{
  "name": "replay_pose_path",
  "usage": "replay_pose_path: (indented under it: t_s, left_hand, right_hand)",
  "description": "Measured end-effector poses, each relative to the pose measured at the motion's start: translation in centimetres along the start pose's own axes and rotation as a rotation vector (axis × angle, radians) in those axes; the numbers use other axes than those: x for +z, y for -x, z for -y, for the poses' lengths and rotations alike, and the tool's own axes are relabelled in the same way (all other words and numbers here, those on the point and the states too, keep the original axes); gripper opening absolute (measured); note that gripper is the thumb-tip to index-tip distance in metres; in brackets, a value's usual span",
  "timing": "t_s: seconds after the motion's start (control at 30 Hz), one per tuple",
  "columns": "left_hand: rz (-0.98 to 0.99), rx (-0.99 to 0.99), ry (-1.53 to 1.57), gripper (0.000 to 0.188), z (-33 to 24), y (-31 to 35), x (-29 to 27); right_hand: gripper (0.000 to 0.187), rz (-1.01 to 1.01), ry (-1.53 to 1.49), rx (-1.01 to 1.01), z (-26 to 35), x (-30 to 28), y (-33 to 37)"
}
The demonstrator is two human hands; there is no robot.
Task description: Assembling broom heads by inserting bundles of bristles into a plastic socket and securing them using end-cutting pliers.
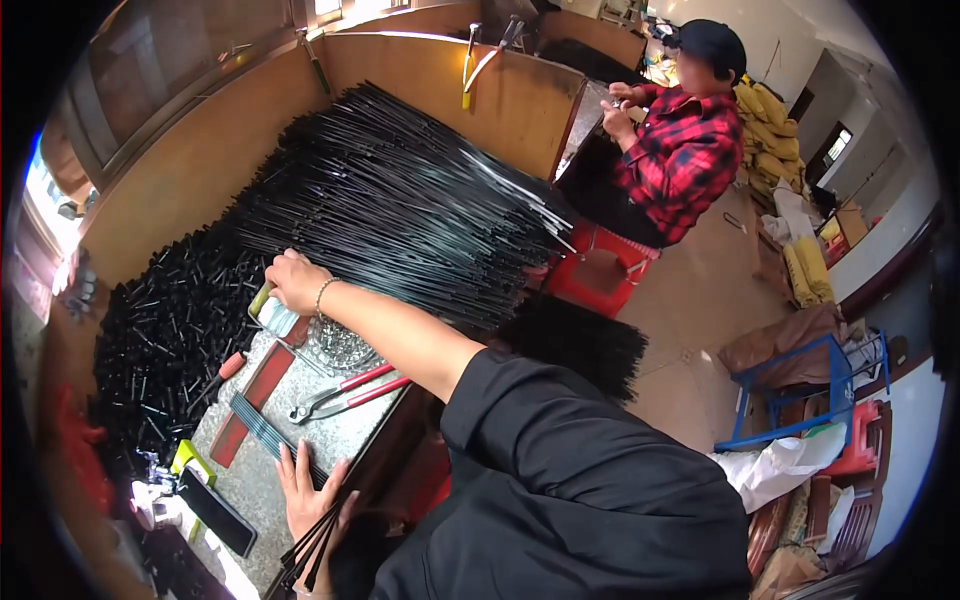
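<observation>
My right hand (297, 283) reaches forward to the edge where the black rods meet the small black parts. Its fingers are curled together, and what they hold, if anything, is hidden. Just below it lies a tool with a yellow-green handle (259, 301) and a bent wire frame. Near me, my left hand (308, 497) has its fingers spread on the worktop, beside a row of thin dark rods (262, 428). Several black rods (312, 556) with thicker ends cross by its palm and wrist. Red-handled pincers (345, 395) rest between my hands.
A big stack of long black rods (400, 200) covers the bench, beside a heap of small black parts (165, 340). On the worktop (340, 430) are a phone (217, 512), a red-handled tool (228, 368) and shiny small pieces (340, 343). A person in a checked shirt (685, 150) sits across.
</observation>
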State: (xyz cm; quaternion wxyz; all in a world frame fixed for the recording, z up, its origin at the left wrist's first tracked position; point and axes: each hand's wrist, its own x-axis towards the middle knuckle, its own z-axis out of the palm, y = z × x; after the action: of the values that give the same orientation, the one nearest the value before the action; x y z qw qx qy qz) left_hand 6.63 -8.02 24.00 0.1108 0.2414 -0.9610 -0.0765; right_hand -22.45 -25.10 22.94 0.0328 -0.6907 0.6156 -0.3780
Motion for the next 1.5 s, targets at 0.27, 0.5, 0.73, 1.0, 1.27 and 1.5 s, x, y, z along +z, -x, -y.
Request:
replay_pose_path:
  t_s: [0.27,0.5,0.73,1.0,1.27,1.5]
  left_hand:
    - [0.027,-0.024,-0.009,0.058,-0.1,0.4,-0.1]
    - [0.039,-0.013,0.0,0.056,-0.2,-0.2,-0.1]
    - [0.022,0.005,-0.032,0.056,-0.2,0.8,0.3]
    - [0.04,-0.015,-0.02,0.057,0.6,0.7,0.6]
    - [0.013,-0.046,-0.037,0.056,-0.5,-0.2,0.2]
    - [0.028,-0.018,-0.022,0.058,-0.4,-0.6,0.3]
  right_hand:
    - [0.011,0.141,-0.033,0.077,1.0,-0.3,0.1]
    - [0.011,0.038,0.026,0.041,0.0,-0.1,0.1]
    - [0.009,-0.011,-0.018,0.001,0.7,0.6,0.2]
    - [0.013,0.036,0.028,0.038,0.8,0.2,0.1]
    - [0.011,0.042,0.069,0.011,0.4,0.4,-0.6]
    - [0.017,0.026,0.082,0.029,-0.6,-0.1,0.3]
